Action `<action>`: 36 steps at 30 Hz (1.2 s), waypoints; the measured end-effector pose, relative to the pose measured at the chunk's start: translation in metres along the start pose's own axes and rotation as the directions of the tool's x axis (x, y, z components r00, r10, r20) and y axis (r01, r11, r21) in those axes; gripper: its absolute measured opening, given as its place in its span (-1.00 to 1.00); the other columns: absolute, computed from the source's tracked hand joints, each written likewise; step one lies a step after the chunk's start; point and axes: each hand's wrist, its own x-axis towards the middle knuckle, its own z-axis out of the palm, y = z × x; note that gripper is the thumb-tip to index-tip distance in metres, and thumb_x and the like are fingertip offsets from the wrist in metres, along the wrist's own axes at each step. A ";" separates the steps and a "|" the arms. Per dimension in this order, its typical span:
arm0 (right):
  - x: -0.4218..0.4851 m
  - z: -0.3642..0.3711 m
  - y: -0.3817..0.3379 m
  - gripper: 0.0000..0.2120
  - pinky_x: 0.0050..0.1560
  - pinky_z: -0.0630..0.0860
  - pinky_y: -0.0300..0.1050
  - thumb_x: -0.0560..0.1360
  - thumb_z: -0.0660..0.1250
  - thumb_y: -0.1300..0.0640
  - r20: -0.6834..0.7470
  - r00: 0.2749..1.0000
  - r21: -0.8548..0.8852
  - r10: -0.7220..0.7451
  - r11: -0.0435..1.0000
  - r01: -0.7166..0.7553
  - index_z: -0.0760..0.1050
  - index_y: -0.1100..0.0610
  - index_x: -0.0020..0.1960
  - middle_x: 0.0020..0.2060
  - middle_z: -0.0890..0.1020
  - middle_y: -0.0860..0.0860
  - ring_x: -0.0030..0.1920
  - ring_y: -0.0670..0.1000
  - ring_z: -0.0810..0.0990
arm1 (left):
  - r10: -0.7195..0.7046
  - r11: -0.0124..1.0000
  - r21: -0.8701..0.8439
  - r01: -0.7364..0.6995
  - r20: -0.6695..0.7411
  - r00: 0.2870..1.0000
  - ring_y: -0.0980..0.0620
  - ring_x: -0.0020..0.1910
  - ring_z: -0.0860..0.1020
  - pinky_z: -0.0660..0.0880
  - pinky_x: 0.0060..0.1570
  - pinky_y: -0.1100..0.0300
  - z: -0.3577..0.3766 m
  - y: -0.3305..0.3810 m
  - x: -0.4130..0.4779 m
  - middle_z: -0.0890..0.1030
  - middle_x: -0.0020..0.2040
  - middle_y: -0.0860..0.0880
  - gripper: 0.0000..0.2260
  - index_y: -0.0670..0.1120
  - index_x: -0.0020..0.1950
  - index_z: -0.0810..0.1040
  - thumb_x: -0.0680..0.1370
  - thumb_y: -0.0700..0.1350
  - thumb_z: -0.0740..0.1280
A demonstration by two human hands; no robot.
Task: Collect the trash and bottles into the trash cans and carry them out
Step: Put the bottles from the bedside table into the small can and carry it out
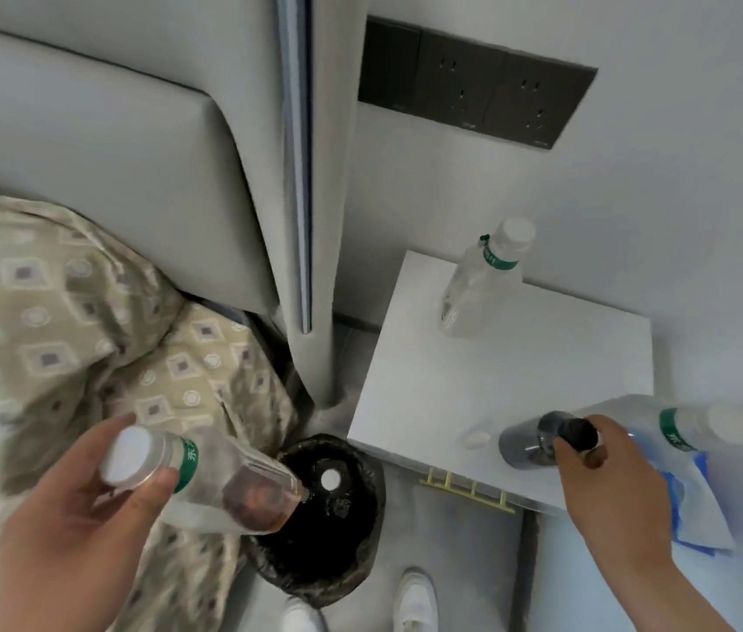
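Observation:
My left hand (86, 517) grips a clear plastic bottle (223, 485) by its capped neck, its base tilted down over the black-lined trash can (360, 531) on the floor. A white cap (330, 479) lies inside the can. My right hand (606, 476) is closed on a small dark, greyish bottle (538, 437) lying at the front edge of the white nightstand (520, 371). An upright clear bottle (481, 285) stands at the nightstand's back. A third clear bottle (688, 428) lies on its side by my right hand, over a blue and white wrapper (697, 508).
A bed with a patterned beige quilt (64, 335) and grey padded headboard (109, 152) fills the left. A small white cap (476, 437) lies on the nightstand. A dark socket panel (474, 84) is on the wall. My white shoes (413, 604) stand beside the can.

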 end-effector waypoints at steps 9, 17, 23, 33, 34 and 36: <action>-0.047 0.008 -0.068 -0.67 -0.09 0.38 -0.10 0.43 0.44 0.02 -0.030 0.981 0.070 -0.193 0.978 0.195 0.53 -0.01 0.18 -0.07 0.60 -0.05 -0.06 0.06 0.54 | -0.088 0.996 -0.004 0.088 0.032 0.996 0.44 -0.28 0.57 0.54 -0.08 0.23 0.001 -0.009 0.008 0.66 -0.08 0.18 -0.54 0.37 -0.09 0.49 0.41 -0.24 0.47; -0.090 0.072 -0.093 -0.70 -0.02 0.43 -0.21 0.39 0.43 -0.07 0.182 0.936 0.162 -0.301 0.948 0.273 0.53 -0.13 0.11 -0.05 0.61 -0.21 0.02 -0.10 0.54 | -0.160 0.987 0.046 0.155 0.109 0.981 0.20 -0.09 0.59 0.40 -0.18 0.28 0.014 -0.047 0.021 0.62 -0.12 0.18 -0.66 0.30 -0.10 0.46 0.40 -0.12 0.50; -0.107 0.122 -0.059 -0.65 -0.09 0.29 -0.54 0.34 0.50 -0.02 0.333 0.915 0.133 -0.228 0.972 0.194 0.54 -0.16 0.10 -0.06 0.60 -0.28 -0.02 -0.20 0.57 | -0.251 0.963 0.147 0.225 0.191 0.949 0.14 -0.12 0.59 0.50 -0.15 0.15 0.048 -0.102 0.025 0.63 -0.15 0.12 -0.70 0.23 -0.09 0.49 0.41 -0.14 0.49; -0.082 0.194 -0.011 -0.68 -0.12 0.38 -0.34 0.37 0.50 0.05 0.471 0.874 0.083 -0.124 0.992 0.096 0.40 -0.29 -0.15 -0.11 0.57 -0.26 -0.11 -0.24 0.58 | -0.330 0.908 0.349 0.233 0.249 0.911 0.15 -0.22 0.56 0.52 -0.20 0.16 0.108 -0.196 0.036 0.60 -0.22 0.10 -0.79 0.09 -0.08 0.49 0.40 -0.14 0.46; -0.079 0.202 -0.006 -0.69 -0.11 0.39 -0.34 0.37 0.49 0.05 0.476 0.870 0.079 -0.126 0.992 0.100 0.41 -0.28 -0.14 -0.12 0.58 -0.26 -0.10 -0.23 0.58 | -0.330 0.902 0.369 0.225 0.253 0.909 0.15 -0.22 0.55 0.52 -0.20 0.16 0.113 -0.205 0.038 0.59 -0.23 0.09 -0.80 0.06 -0.08 0.49 0.40 -0.13 0.45; -0.073 0.217 0.003 -0.72 -0.07 0.43 -0.31 0.38 0.49 0.05 0.481 0.870 0.068 -0.112 0.994 0.091 0.44 -0.25 -0.10 -0.10 0.59 -0.25 -0.08 -0.21 0.60 | -0.349 0.884 0.410 0.223 0.263 0.900 0.15 -0.23 0.55 0.53 -0.22 0.16 0.123 -0.224 0.041 0.59 -0.24 0.07 -0.83 0.05 -0.07 0.49 0.42 -0.10 0.44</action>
